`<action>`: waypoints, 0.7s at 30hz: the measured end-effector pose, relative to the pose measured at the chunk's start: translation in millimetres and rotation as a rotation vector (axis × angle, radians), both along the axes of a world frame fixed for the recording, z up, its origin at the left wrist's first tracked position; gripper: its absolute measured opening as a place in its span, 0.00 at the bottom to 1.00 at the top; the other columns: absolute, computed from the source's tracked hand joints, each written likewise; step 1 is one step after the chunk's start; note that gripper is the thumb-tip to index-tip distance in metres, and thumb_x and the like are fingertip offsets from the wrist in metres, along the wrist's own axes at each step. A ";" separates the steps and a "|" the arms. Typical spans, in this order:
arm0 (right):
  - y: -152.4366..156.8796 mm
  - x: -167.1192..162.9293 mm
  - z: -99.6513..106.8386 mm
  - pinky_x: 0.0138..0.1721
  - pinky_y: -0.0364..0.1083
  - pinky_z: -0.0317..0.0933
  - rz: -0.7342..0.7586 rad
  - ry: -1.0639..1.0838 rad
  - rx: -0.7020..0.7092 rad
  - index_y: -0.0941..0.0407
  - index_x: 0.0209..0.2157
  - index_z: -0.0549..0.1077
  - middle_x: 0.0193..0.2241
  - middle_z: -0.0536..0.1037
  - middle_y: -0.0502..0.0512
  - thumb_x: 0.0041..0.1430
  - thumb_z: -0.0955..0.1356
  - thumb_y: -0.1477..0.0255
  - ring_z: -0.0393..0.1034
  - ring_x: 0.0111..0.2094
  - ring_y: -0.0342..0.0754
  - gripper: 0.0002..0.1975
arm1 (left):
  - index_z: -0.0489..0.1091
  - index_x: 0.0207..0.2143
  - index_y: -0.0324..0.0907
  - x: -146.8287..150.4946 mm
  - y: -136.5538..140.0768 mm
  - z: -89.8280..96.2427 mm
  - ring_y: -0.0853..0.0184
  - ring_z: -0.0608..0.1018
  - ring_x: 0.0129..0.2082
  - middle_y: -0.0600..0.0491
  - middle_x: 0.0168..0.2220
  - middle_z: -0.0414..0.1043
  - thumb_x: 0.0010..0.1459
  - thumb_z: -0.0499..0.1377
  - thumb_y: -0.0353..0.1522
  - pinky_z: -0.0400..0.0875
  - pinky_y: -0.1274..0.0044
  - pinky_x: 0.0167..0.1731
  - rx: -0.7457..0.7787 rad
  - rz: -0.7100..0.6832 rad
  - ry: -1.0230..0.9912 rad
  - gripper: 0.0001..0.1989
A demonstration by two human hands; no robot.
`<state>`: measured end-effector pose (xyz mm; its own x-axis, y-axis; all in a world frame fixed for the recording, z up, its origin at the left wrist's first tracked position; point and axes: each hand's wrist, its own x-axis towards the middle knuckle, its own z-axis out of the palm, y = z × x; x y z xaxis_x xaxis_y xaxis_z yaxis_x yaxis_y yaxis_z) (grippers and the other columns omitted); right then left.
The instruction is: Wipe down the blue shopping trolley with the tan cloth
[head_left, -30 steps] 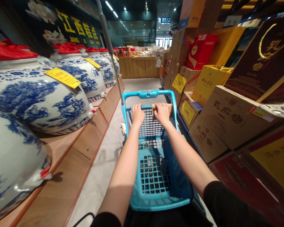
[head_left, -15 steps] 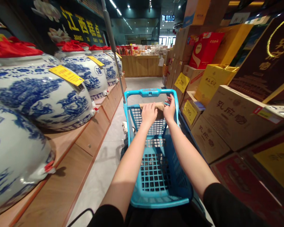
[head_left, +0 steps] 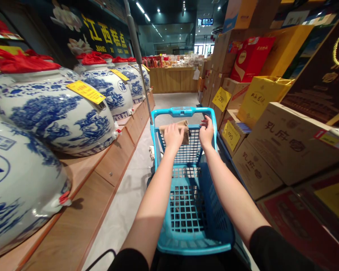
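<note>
A blue plastic shopping cart basket (head_left: 186,180) with lattice walls and a blue handle frame (head_left: 183,111) stands right in front of me. My left hand (head_left: 173,136) presses a folded brown cloth (head_left: 185,131) onto the basket's far top rim, its fingers bent over the cloth. Part of the cloth hangs down inside, and the palm side of that hand is hidden. At the right end of the same rim, my right hand (head_left: 206,132) is curled round the rim, with the upper fingers raised near the frame's side bar. No goods show inside the basket.
On the left, large blue-and-white porcelain jars (head_left: 59,113) with red cloth tops line a wooden ledge (head_left: 101,169). Stacked cartons (head_left: 288,139) and a yellow gift bag (head_left: 261,99) crowd the right. A grey pole (head_left: 134,37) rises by the cart; a wooden counter (head_left: 169,79) stands ahead.
My left hand has slid left along the rim with the cloth, away from my right hand. The right hand no longer touches the cloth. The view has shifted slightly left.
</note>
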<state>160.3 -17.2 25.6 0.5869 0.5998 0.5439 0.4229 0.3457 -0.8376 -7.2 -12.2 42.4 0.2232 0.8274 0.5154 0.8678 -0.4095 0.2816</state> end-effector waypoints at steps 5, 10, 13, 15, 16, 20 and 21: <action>-4.7 -0.5 4.2 0.54 0.54 0.73 -0.004 0.050 -0.022 0.61 0.57 0.73 0.43 0.81 0.61 0.53 0.58 0.80 0.78 0.42 0.51 0.30 | 0.72 0.64 0.30 -22.5 7.0 0.5 0.43 0.68 0.72 0.31 0.69 0.68 0.73 0.53 0.39 0.58 0.52 0.72 -0.008 0.205 -0.076 0.26; -10.0 -6.5 7.3 0.44 0.49 0.73 0.028 0.057 -0.001 0.57 0.46 0.78 0.31 0.81 0.53 0.54 0.59 0.79 0.77 0.35 0.50 0.23 | 0.74 0.64 0.38 -6.2 2.8 -3.8 0.46 0.69 0.71 0.38 0.69 0.70 0.73 0.55 0.40 0.59 0.55 0.73 0.009 -0.012 0.050 0.24; -12.1 -6.4 9.3 0.39 0.47 0.72 0.045 0.119 0.016 0.56 0.40 0.78 0.25 0.79 0.50 0.53 0.59 0.78 0.75 0.31 0.49 0.20 | 0.76 0.62 0.42 -9.2 7.2 -5.0 0.48 0.71 0.70 0.43 0.67 0.73 0.74 0.52 0.39 0.61 0.55 0.72 0.022 -0.005 0.023 0.22; -13.0 -5.7 10.9 0.37 0.47 0.71 0.031 0.158 0.019 0.56 0.37 0.77 0.24 0.78 0.49 0.52 0.58 0.78 0.75 0.30 0.49 0.18 | 0.76 0.61 0.41 -19.2 12.5 -5.4 0.46 0.70 0.70 0.41 0.67 0.73 0.74 0.51 0.39 0.62 0.52 0.70 0.018 0.113 -0.038 0.22; -13.4 -5.7 11.8 0.36 0.47 0.71 0.021 0.174 0.021 0.56 0.36 0.77 0.23 0.77 0.49 0.52 0.58 0.78 0.75 0.29 0.49 0.18 | 0.76 0.62 0.41 -23.8 14.6 -5.6 0.44 0.69 0.71 0.40 0.68 0.72 0.73 0.53 0.39 0.62 0.51 0.70 0.013 0.158 -0.059 0.22; -15.3 -8.3 15.3 0.34 0.46 0.69 0.029 0.197 0.036 0.55 0.34 0.77 0.22 0.77 0.50 0.51 0.58 0.78 0.74 0.28 0.49 0.17 | 0.74 0.64 0.37 -18.5 9.3 -5.1 0.41 0.66 0.73 0.35 0.70 0.68 0.72 0.57 0.40 0.56 0.50 0.73 -0.012 0.125 -0.015 0.25; -15.8 -9.4 16.0 0.34 0.46 0.69 0.038 0.198 0.038 0.55 0.33 0.77 0.22 0.77 0.49 0.51 0.58 0.78 0.73 0.28 0.49 0.17 | 0.74 0.65 0.36 -11.4 5.1 -4.4 0.42 0.66 0.73 0.35 0.70 0.68 0.72 0.57 0.40 0.56 0.51 0.74 -0.016 0.061 0.017 0.25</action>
